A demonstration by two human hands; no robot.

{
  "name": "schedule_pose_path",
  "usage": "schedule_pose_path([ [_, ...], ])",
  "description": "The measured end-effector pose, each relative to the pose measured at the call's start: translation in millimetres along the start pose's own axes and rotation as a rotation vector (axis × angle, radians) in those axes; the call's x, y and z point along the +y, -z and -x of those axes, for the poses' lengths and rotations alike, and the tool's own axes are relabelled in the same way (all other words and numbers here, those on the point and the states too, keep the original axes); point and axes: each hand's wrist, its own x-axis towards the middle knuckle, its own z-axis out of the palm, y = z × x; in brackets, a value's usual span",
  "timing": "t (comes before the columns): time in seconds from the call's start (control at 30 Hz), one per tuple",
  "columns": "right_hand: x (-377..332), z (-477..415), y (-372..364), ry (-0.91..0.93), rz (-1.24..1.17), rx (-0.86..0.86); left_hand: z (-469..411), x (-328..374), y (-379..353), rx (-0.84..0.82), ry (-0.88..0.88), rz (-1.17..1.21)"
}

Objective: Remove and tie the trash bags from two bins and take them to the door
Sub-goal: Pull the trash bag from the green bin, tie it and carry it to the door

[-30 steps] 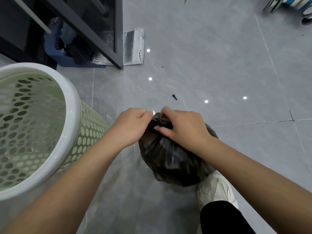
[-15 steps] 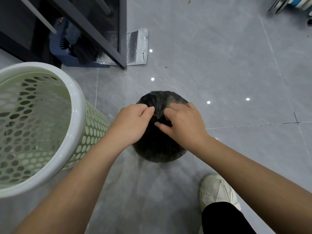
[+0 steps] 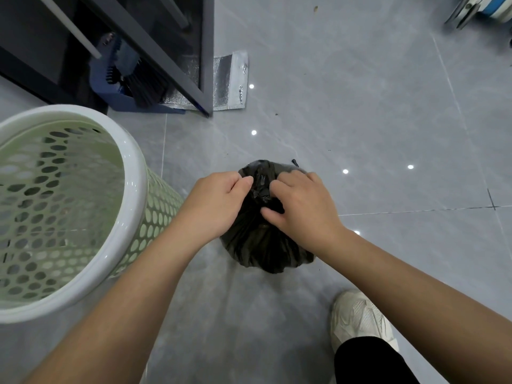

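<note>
A person bends over a black trash bag sitting on the grey tiled floor, just right of a pale green perforated bin that holds no liner. Both hands work at the bag's gathered neck. The left hand has its fingers curled and pinches the plastic on the left of the twist. The right hand has its fingers bent and grips the plastic on the right of it, thumb tucked low against the bag. A small knot shows between them.

The step in hand appears to be tying off this first bag. Whether the knot is fully tight cannot be told. The next move likely calls for a firm outward pull on both ends, then a one-handed lift by the neck. No second bin and no door are in view. A pale shoe stands near right.
</note>
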Motion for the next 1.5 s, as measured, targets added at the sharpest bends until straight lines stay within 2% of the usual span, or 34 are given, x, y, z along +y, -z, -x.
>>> schedule_pose_path([
  [0.17, -7.4, 1.2, 6.2, -0.100, -0.134, -0.150, -0.8, -0.1, 1.5, -0.006, -0.002, -0.024],
  [0.27, -6.6, 3.5, 5.2, -0.075, -0.188, -0.184, -0.9, -0.2, 2.0, -0.013, -0.007, -0.034],
  [0.43, 0.4, 7.9, -2.6, 0.012, -0.045, -0.016, 0.9, -1.6, 1.7, -0.029, -0.002, -0.070],
  [0.7, -5.3, 0.7, 7.6, -0.073, -0.159, -0.106, 2.2, 2.5, 2.2, -0.019, -0.017, -0.055],
  [0.83, -4.1, 2.5, 8.3, -0.031, -0.156, -0.084, 1.4, 1.6, 2.2, -0.017, -0.011, -0.055],
  [1.07, 1.6, -1.3, -2.7, 0.018, 0.026, 0.088, -0.8, 1.0, 0.4, -0.018, -0.017, -0.076],
  [1.33, -4.2, -4.0, 3.3, -0.081, -0.022, 0.030, -1.1, 0.6, 3.4, -0.006, -0.022, -0.074],
  [1.5, -3.0, -0.2, -5.8, -0.042, -0.038, 0.040, -0.9, -3.6, 2.7, -0.008, -0.026, -0.081],
])
